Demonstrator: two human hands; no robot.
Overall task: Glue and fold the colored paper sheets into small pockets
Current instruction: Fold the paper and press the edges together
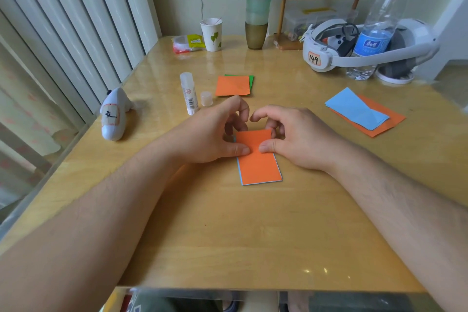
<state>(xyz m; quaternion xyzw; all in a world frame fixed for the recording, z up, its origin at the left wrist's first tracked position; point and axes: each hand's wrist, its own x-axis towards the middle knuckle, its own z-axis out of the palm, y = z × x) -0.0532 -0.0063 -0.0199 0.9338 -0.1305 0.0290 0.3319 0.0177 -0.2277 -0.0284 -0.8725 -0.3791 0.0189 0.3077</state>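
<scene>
smooth rectangular orange paper (258,167), creased

On the table (253,235), the folded sheet (258,159) lies under both hands, left hand (210,134) and right hand (298,134); glue stick (188,94) behind-left, 2 sheets (364,111) right.

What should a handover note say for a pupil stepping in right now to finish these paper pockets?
Left hand and right hand: both pinch the orange strip, pressing its fold.
Glue stick lies uncapped; cap beside it.
Done: one orange pocket lying on a green piece, beyond the hands.
Left: finish this fold, then the blue sheet and orange sheet at right.
</scene>
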